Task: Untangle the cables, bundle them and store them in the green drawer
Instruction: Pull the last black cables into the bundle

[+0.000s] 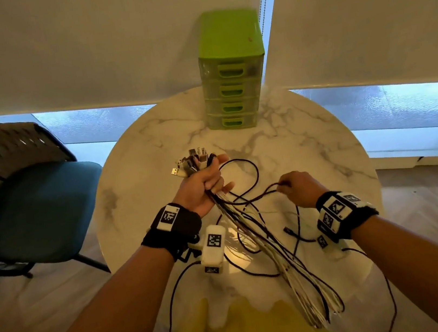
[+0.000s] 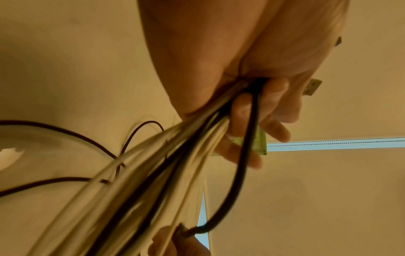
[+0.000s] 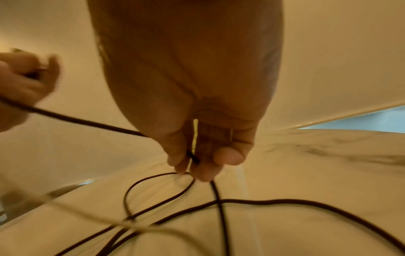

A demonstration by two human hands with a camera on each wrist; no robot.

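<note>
Right hand (image 3: pixel 192 104) pinches black cable (image 3: pixel 87 119)

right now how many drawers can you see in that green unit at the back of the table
4, all shut, stacked in the green drawer unit: top drawer, second drawer, third drawer, bottom drawer just above the table. None seem hidden.

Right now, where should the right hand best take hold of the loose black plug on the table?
Probably on the cable just behind the plug, pinching from above. It lies flat and free on the table, near the right hand, which first must drop the black cable it pinches.
</note>
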